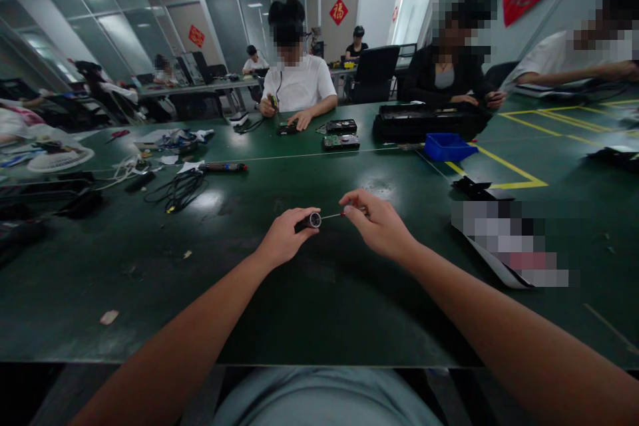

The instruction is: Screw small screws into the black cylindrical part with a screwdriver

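My left hand [286, 237] is closed around a small dark cylinder [314, 219] with a pale-rimmed round end that faces right. What exactly the cylinder is, I cannot make out. In my right hand [382, 223], pinched between thumb and fingers, is a thin screwdriver [333, 215] with a red collar; most of its handle is hidden in the grip. Its slim metal shaft points left and meets or nearly meets the cylinder's rim. Both hands are held above the green table [319, 306].
To the left lie a pen-shaped electric tool [224, 167] and a black cable [177, 190]. A blue tray [449, 147] and a long black casing [429, 123] are at the back right. Across the table a person [299, 83] works on a small part, beside hard drives [341, 142].
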{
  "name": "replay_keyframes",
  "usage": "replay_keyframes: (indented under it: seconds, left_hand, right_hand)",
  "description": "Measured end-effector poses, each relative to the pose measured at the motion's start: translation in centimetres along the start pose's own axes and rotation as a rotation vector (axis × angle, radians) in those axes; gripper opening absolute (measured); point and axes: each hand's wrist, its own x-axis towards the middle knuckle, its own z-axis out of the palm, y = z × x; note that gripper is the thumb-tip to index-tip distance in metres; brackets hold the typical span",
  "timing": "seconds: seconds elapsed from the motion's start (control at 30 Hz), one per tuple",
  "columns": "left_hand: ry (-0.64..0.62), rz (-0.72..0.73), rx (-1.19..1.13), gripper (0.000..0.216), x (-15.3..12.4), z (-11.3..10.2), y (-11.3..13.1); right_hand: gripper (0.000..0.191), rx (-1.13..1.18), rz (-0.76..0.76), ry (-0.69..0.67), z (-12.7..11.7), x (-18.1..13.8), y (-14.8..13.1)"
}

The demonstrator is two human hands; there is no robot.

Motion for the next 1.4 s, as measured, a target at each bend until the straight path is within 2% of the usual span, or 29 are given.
replay_keyframes:
  seconds: [0.1,0.27,0.4,0.5,0.57,0.7,0.77,0.93,1.1,1.23,1.4]
  left_hand:
    - [0.009,0.0,0.002,0.042,0.0,-0.1,0.0]
    - [0.011,-0.017,-0.002,0.043,0.0,-0.1,0.2]
    - [0.024,-0.014,0.006,0.044,-0.1,-0.1,0.5]
    - [0.023,0.014,0.005,0.045,-0.1,0.0,0.7]
    - [0.026,0.04,-0.008,0.044,-0.1,0.0,0.7]
    - [0.025,0.081,-0.04,0.043,0.0,0.0,0.5]
    - [0.023,0.087,-0.037,0.042,0.0,0.0,0.5]
    - [-0.007,0.052,0.002,0.042,0.1,-0.1,0.5]
    - [0.01,0.06,0.031,0.041,0.1,-0.1,0.6]
    - [-0.014,0.099,0.047,0.04,0.3,-0.1,0.7]
    - [-0.008,0.126,0.078,0.041,0.3,0.0,0.3]
  right_hand:
    - [0.027,0.021,0.005,0.007,0.0,0.0,0.1]
    - [0.018,0.071,0.013,0.076,0.3,0.0,0.3]
    - [0.015,0.247,0.042,0.134,0.5,0.1,0.2]
    - [0.02,0.397,0.088,0.179,0.6,0.4,0.3]
    - [0.024,0.495,0.139,0.209,0.8,0.6,0.6]
    - [0.023,0.766,0.356,0.207,1.0,1.2,1.6]
    - [0.022,0.837,0.415,0.213,1.1,1.4,2.1]
    - [0.023,0.715,0.32,0.257,1.4,1.4,2.4]
    - [0.023,0.499,0.171,0.266,1.0,0.9,1.6]
    - [0.021,0.267,0.096,0.239,0.4,0.4,0.7]
    - [0.018,0.105,0.015,0.186,0.2,0.0,0.1]
